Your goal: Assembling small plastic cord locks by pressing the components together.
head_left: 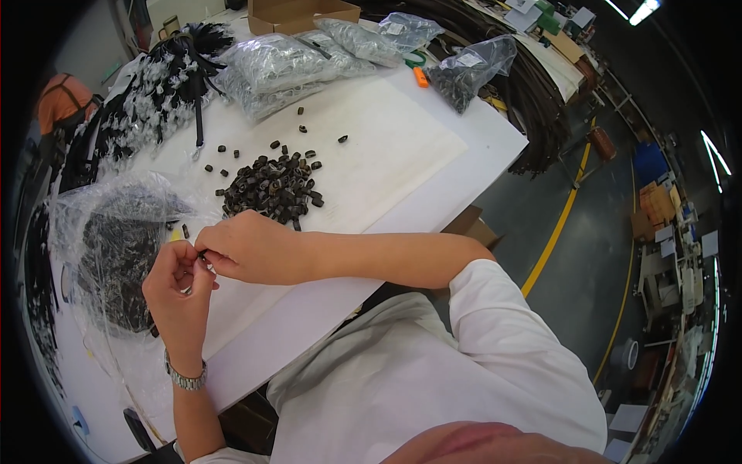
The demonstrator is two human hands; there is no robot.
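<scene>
My left hand (175,282) and my right hand (259,246) meet over the near left part of the white table. Both pinch a small black piece (202,256) between thumb and fingertips; most of it is hidden by the fingers. Just beyond my right hand lies a heap of small dark ring-like pieces (270,187), with several loose ones scattered around its far side. Left of my left hand is a clear plastic bag (116,263) full of dark small parts. A metal watch sits on my left wrist.
Black straps with white fluffy bits (147,100) cover the far left of the table (417,174). Clear bags of parts (278,66), an open cardboard box (301,14), an orange-handled tool (420,76) and a bag of dark pieces (464,77) line the far edge. A person (63,100) stands far left.
</scene>
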